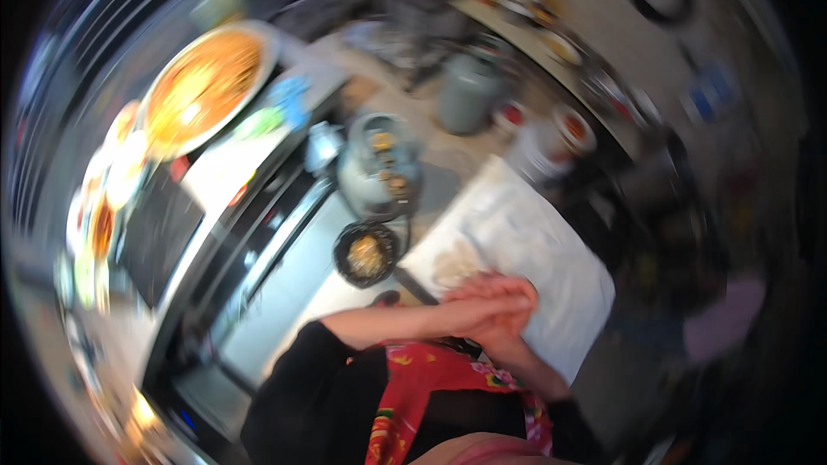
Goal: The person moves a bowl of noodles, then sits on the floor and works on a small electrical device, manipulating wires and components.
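My left hand [481, 313] and my right hand [508, 332] are pressed together, the left lying across the right. Both look closed, fingers against each other. Whatever may be between the palms is hidden, and motion blurs the fingers. They are over the near part of a board or table with a white, wrinkled cover [551, 245]. Just beyond my fingers a pale, flat, roundish lump [457, 265] rests on that cover. To the left of my hands is a dark bowl [365, 255] with a yellowish, crumbly filling.
A grey-blue gas cylinder or drum [379, 176] with small things on top stands beyond the bowl. Farther back is a grey gas cylinder [469, 95]. White tubs [551, 151] sit past the covered surface. On the left, a large round pan [207, 86] holds orange-brown food.
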Tool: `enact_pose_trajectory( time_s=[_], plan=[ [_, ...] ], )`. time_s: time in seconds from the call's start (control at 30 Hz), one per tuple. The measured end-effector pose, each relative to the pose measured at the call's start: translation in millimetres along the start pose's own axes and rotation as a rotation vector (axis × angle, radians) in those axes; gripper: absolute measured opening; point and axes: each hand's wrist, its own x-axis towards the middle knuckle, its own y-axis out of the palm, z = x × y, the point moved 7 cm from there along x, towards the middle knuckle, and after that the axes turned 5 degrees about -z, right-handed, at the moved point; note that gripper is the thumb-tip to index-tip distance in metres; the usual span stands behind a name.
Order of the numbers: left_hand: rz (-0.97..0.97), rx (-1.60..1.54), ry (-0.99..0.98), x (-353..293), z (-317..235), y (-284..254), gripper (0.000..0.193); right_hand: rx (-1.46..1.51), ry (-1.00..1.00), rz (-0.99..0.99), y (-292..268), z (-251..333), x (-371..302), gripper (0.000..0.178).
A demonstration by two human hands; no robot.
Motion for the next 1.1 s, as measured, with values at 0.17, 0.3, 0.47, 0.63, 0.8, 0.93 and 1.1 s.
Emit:
enact_pose_trajectory(
  time_s=[0.17,0.3,0.47,0.63,0.8,0.93,1.1],
  plan=[
    [-0.084,1.261,0.633,25.6,-17.5,62.1,0.009,0.258,-0.005,0.114,-39.1,-9.9,-8.2,0.038],
    [0.495,1.552,0.810,39.8,47.6,101.1,0.011,0.088,0.138,-0.082,-68.1,21.7,-58.9,0.035],
    [0.861,1.592,0.552,61.2,195.9,97.9,0.032,0.073,0.020,-0.065,-97.0,107.5,-192.4,0.033],
    [0.799,1.470,0.553,119.8,374.7,143.7,0.043,0.078,-0.182,-0.267,-163.8,194.4,-379.9,0.032],
    [1.081,1.689,0.201,172.0,509.4,207.7,0.049,0.146,-0.354,-0.525,-222.6,242.8,-555.9,0.035],
    [1.144,1.628,0.002,206.2,548.0,226.5,0.044,0.280,-0.268,-0.530,-292.1,248.2,-613.4,0.036],
    [0.963,1.643,0.034,249.3,542.1,205.1,0.048,-0.243,-0.162,-0.692,-356.4,283.7,-606.5,0.039]
  ],
)
